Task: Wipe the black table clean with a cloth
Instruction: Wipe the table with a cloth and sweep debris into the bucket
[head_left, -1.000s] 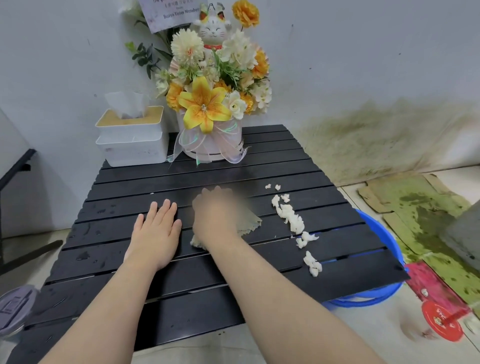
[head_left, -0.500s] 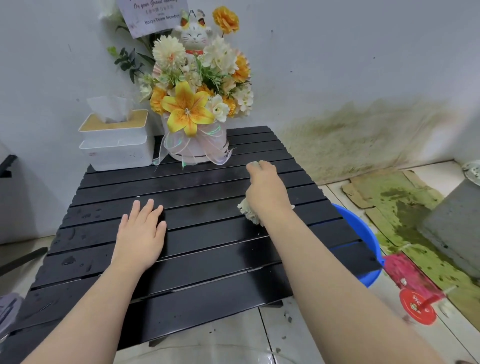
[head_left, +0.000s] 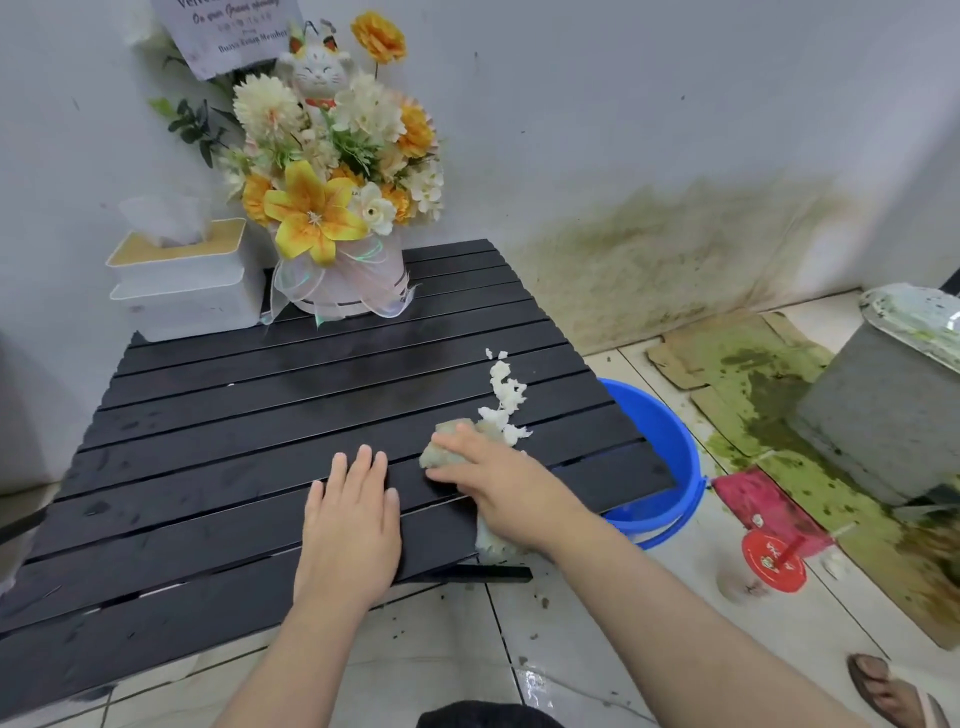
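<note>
One crumpled cloth (head_left: 442, 451) beneath the right grip (head_left: 498, 488), on the black table (head_left: 208, 467).

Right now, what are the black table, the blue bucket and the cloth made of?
The black table is long thin slats, smooth and a bit shiny where light hits, so probably painted metal or plastic; I cannot tell which. The blue bucket looks like glossy moulded plastic. The cloth looks like soft fabric, pale grey-green, crumpled under the right hand.

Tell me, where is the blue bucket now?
In the head view, the blue bucket stands on the floor at the right, partly under the right edge of the black table.
</note>
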